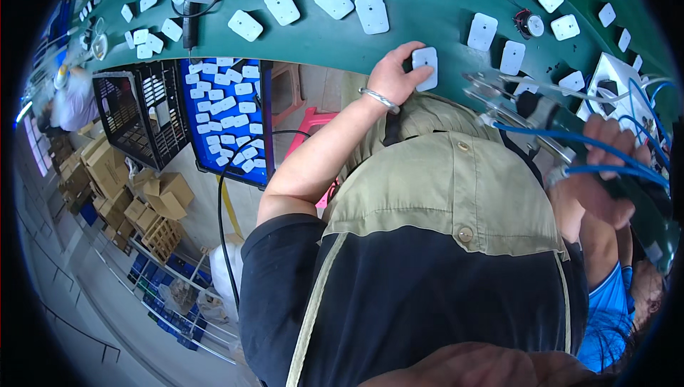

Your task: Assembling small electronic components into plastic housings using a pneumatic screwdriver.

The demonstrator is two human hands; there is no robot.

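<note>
My left hand [396,74], with a silver bangle on its wrist, grips a white rounded-rectangular casing [425,77] at the table's near edge. Its thumb lies across the casing's face. At the right a blurred hand [581,191], apparently my right, is near a metal fixture [527,127] with blue tubes; its fingers are smeared, and I cannot tell whether it holds anything. Similar white casings [372,14] lie about the green tabletop [320,44]. A round black-and-silver part [529,24] sits among those on the right.
A corded black tool [189,27] lies at the left. Below the table edge stand a blue tray [231,138] of white casings, a black crate [142,113] and a pink stool [303,131]. Cardboard boxes [167,195] are stacked farther left. A blue-clad person [605,316] is close on the right.
</note>
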